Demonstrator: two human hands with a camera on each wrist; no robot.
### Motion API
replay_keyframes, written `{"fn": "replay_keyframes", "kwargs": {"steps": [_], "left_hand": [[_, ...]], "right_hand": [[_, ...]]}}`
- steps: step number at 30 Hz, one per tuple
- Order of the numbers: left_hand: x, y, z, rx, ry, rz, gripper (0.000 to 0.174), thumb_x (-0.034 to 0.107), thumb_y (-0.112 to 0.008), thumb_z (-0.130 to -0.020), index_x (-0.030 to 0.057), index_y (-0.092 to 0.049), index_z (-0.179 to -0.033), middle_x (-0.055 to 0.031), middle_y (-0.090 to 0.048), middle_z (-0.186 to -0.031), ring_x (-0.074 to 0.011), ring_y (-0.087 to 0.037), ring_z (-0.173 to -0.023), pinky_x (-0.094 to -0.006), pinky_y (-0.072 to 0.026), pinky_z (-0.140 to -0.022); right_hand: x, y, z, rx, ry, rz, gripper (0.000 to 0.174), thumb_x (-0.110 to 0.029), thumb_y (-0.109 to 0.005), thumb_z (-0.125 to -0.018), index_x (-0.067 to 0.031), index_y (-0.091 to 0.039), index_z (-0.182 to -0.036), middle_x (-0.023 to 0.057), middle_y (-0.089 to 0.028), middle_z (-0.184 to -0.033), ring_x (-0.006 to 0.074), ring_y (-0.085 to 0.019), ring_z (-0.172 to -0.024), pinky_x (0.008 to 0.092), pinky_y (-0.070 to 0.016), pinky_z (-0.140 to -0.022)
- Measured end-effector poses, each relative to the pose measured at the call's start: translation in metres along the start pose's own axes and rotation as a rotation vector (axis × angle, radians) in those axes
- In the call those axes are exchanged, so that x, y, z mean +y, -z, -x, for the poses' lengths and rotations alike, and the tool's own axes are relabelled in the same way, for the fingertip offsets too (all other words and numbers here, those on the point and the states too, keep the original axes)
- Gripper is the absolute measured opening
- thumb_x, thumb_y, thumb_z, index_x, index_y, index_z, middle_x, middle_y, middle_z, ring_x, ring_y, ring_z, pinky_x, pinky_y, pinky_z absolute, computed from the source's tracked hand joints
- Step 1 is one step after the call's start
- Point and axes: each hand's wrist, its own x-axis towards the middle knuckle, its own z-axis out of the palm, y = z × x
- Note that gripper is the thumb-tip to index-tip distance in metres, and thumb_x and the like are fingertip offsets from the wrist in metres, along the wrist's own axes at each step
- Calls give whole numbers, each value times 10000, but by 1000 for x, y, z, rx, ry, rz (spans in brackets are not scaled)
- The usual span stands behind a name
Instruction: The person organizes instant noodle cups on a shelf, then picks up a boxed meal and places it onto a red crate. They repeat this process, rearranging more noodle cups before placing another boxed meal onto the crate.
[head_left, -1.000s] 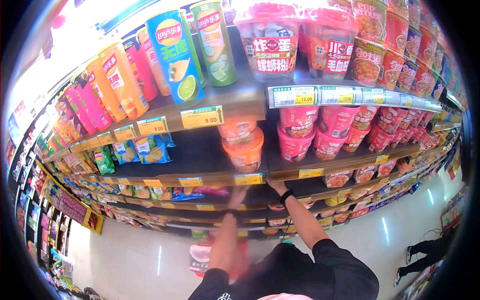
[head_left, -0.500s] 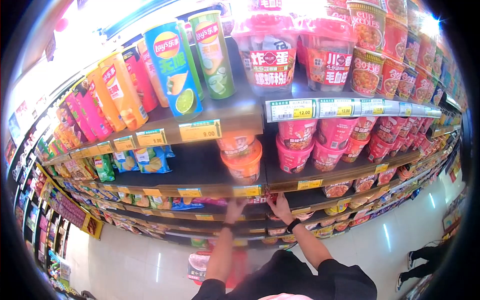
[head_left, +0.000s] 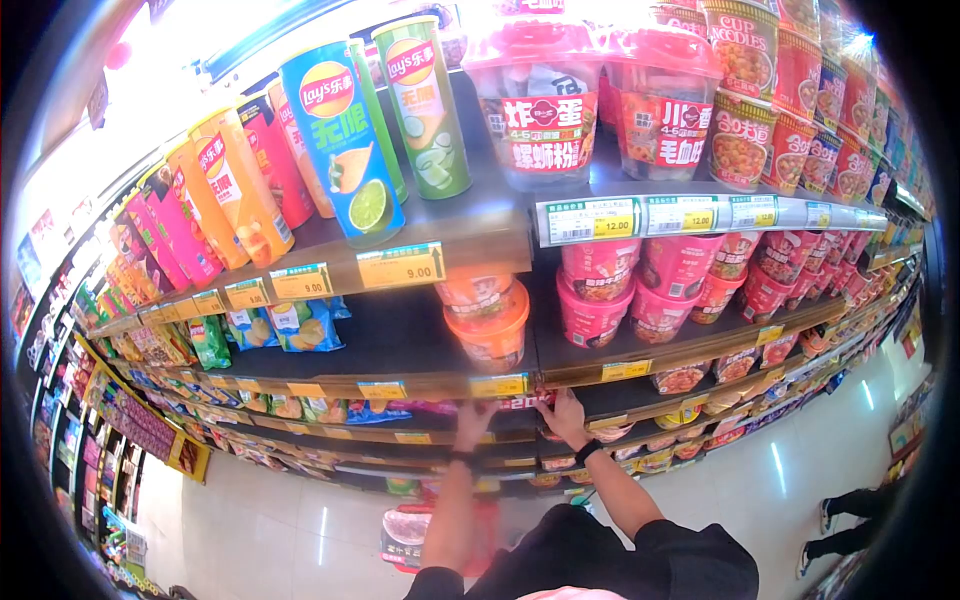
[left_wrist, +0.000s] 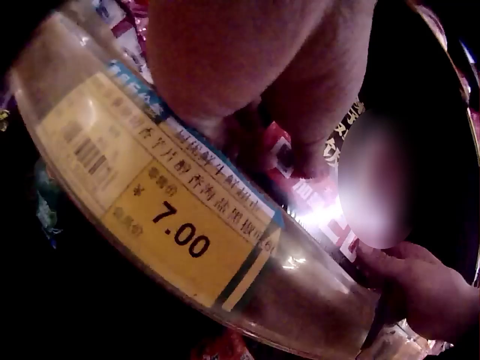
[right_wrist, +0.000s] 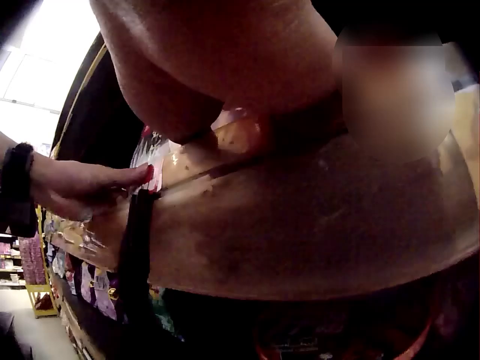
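Note:
In the head view a dark red package (head_left: 524, 402) with pale lettering lies at the front of the shelf below the orange cups, its back part hidden under the shelf above. My left hand (head_left: 472, 425) grips its left side and my right hand (head_left: 565, 418) its right side. The left wrist view has my left hand (left_wrist: 255, 67) bent over the shelf edge, fingertips at the package (left_wrist: 319, 196), with my right hand (left_wrist: 420, 289) across from it. In the right wrist view my right hand (right_wrist: 225, 60) reaches over the edge, and my left hand (right_wrist: 90, 184) lies opposite.
Orange cups (head_left: 492, 338) stand stacked just above my hands, with pink cups (head_left: 595, 310) to their right. A yellow price tag (left_wrist: 180, 225) is on the shelf edge beside my left hand. Below is a red container (head_left: 440, 535); another person's legs (head_left: 850, 525) are at the right.
Both hands have come down and back toward me from under the shelf above, and the lettered front of the package now shows between them. The shelves sit slightly lower in the head view.

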Motion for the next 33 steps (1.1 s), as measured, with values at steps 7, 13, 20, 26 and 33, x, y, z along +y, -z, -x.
{"fn": "replay_keyframes", "kwargs": {"steps": [7, 13, 20, 26, 33], "left_hand": [[-6, -4, -1, 24, -41, 60, 411, 298, -760, -811, 15, -609, -1067, -106, -679, -860, -206, -633, -760, -349, -501, -713], [15, 6, 5, -46, 68, 88, 378, 243, -757, -817, 2, -616, -1072, -103, -697, -910, -189, -647, -795, -339, -507, -731], [25, 11, 1, -94, 95, 14, 470, 247, -770, -807, -25, -587, -1144, -129, -686, -990, -204, -643, -848, -335, -497, -775], [24, 11, 2, -56, 14, -205, 510, 334, -749, -818, -28, -586, -1138, -197, -677, -1000, -318, -654, -889, -372, -499, -791], [-10, 6, -5, -92, -15, -221, 524, 322, -763, -810, -25, -580, -1157, -182, -678, -1054, -310, -653, -959, -378, -498, -828]], "right_hand": [[-3, 1, 1, 34, 49, 44, 589, -455, -693, -810, 20, -493, -1096, 243, -625, -946, 414, -618, -886, 464, -512, -755], [-9, 9, 7, 78, 100, -9, 578, -456, -704, -797, 13, -506, -1071, 243, -628, -906, 414, -625, -842, 462, -512, -720], [-4, 2, 2, 83, 120, 31, 576, -449, -708, -794, 29, -506, -1045, 240, -627, -885, 414, -626, -828, 458, -514, -705], [0, -4, 2, 61, 103, 55, 550, -455, -691, -805, 11, -522, -1043, 226, -626, -895, 405, -626, -824, 445, -520, -695], [-2, 0, 2, 31, 67, 95, 483, -402, -669, -828, 12, -546, -1045, 228, -618, -913, 394, -626, -848, 457, -518, -732]]}}
